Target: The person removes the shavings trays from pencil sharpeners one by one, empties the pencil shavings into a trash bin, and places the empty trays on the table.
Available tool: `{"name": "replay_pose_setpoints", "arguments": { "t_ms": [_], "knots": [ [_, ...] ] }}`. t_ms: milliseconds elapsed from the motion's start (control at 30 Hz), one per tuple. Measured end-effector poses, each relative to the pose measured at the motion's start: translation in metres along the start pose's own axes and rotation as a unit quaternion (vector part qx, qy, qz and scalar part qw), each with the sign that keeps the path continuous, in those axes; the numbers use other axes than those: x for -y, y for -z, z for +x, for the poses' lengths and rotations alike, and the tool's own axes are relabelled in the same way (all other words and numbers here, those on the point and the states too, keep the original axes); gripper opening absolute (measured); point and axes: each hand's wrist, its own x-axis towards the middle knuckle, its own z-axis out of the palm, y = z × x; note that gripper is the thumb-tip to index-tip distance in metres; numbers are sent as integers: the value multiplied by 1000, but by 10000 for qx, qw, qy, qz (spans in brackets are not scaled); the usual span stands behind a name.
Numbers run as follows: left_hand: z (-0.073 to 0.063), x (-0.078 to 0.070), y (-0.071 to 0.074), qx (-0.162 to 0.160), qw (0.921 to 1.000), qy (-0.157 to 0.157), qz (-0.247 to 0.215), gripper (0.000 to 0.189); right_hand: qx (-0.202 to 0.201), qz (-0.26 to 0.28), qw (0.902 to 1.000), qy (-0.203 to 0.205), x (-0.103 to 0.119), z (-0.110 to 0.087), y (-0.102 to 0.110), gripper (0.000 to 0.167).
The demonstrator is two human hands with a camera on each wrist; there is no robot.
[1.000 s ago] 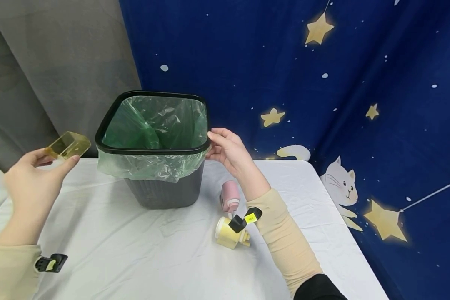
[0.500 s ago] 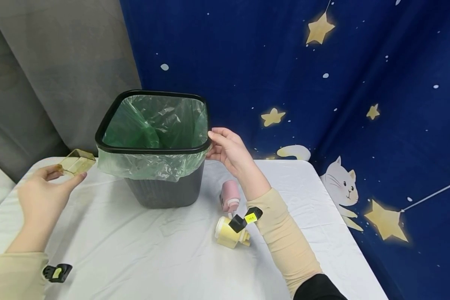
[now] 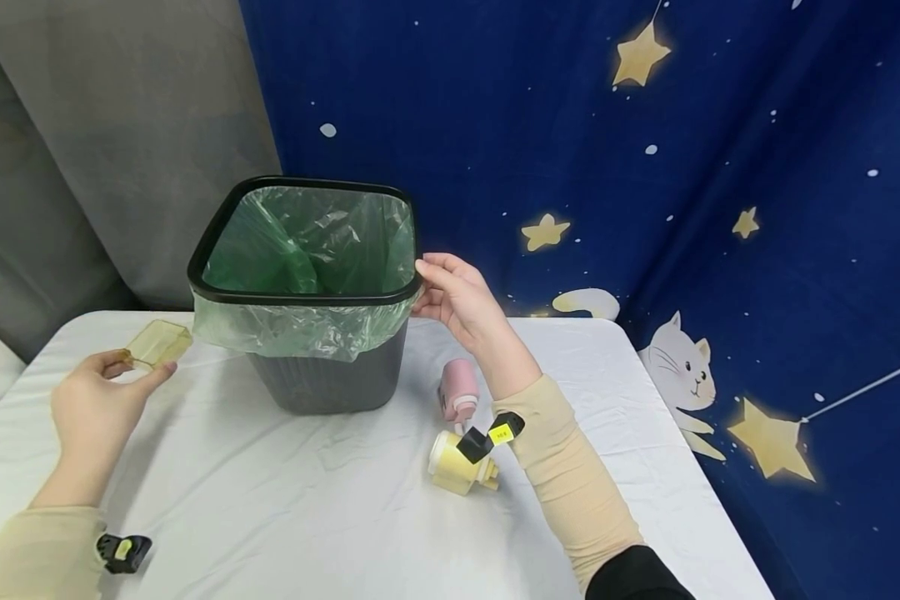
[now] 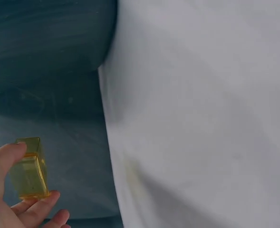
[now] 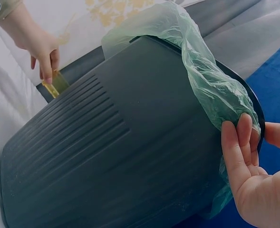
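Note:
My left hand (image 3: pixel 97 408) pinches a small see-through yellow plastic box (image 3: pixel 161 343) between thumb and fingers, left of the bin and over the table's back left part. The same box (image 4: pixel 30 173) shows in the left wrist view, thumb on one side and fingers under the other. A dark grey trash bin (image 3: pixel 330 387) with a black rim stands upright, lined with a green plastic bag (image 3: pixel 292 329) folded over its edge. At the bin's right side my right hand (image 3: pixel 457 300) pinches the rim and bag; in the right wrist view the fingers (image 5: pixel 230 137) press the bag outside.
A pink bottle (image 3: pixel 459 387) and a yellow bottle (image 3: pixel 453 462) with a white base lie on the white-covered table (image 3: pixel 307 517), near my right forearm. Behind the table hang a grey curtain (image 3: pixel 172 125) and a blue starry curtain (image 3: pixel 480 100).
My left hand has come nearer and a little to the right with the yellow box, which has sunk and turned in the fingers' hold. The right hand stays at the rim.

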Motion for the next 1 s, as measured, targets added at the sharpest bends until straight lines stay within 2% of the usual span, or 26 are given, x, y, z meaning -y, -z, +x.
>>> {"name": "replay_pose_setpoints", "arguments": {
  "t_ms": [133, 467, 800, 1000],
  "knots": [
    [-1, 6, -4, 84, 9999, -12, 80, 70, -17, -15, 10000, 9, 0, 1, 0, 20],
    [-4, 27, -15, 208, 9990, -274, 278, 69, -25, -20, 10000, 0, 0, 2, 0, 23],
    [-5, 38, -23, 248, 9991, -183, 285, 68, -12, -44, 10000, 2, 0, 2, 1, 23],
    [-6, 43, -26, 130, 9991, -215, 349, 65, -11, -64, 10000, -14, 0, 1, 1, 24]
  ]
}}
